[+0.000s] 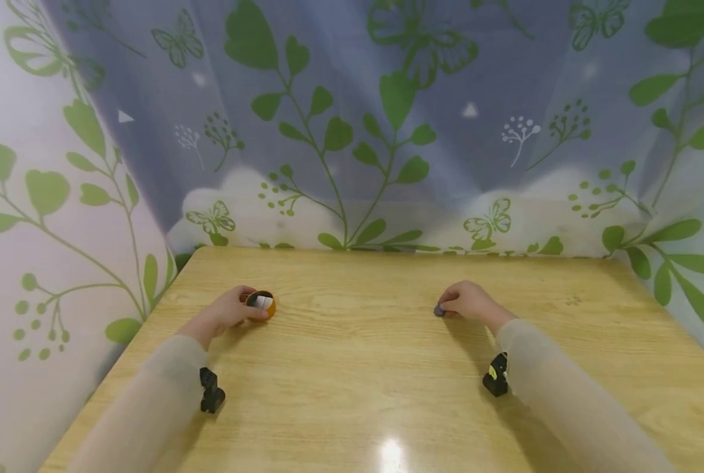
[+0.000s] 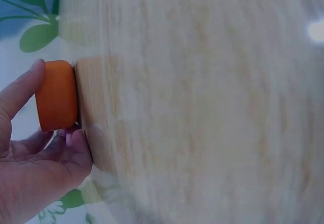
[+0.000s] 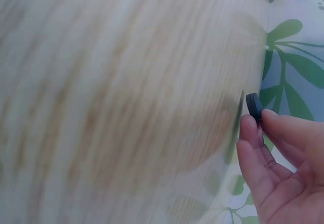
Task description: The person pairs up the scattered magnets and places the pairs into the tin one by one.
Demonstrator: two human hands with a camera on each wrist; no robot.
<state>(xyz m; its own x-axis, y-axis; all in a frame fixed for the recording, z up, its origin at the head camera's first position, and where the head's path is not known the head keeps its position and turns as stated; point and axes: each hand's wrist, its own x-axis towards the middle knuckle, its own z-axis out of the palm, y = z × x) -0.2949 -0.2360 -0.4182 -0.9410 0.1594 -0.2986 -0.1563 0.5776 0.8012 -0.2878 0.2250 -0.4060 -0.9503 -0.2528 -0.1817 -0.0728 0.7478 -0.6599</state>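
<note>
On the left of the table, my left hand point(image 1: 224, 312) grips a small round orange container point(image 1: 261, 306) by its sides. Its top shows a dark area and a white patch; what these are is too small to tell. The left wrist view shows the orange side wall point(image 2: 58, 95) between thumb and fingers, its dark bottom edge close to the tabletop. Farther right, my right hand point(image 1: 469, 301) pinches a small dark grey disc point(image 1: 439, 311) between thumb and fingertips. In the right wrist view the disc point(image 3: 253, 106) is tilted on edge, just off the table surface.
Both hands are over a light wood-grain table point(image 1: 352, 355), with a bright light reflection near its front edge. Behind it hangs a blue and white curtain point(image 1: 352, 131) printed with green leaves and butterflies. A black wrist camera point(image 1: 211, 391) sits on the left sleeve, another point(image 1: 496, 376) on the right.
</note>
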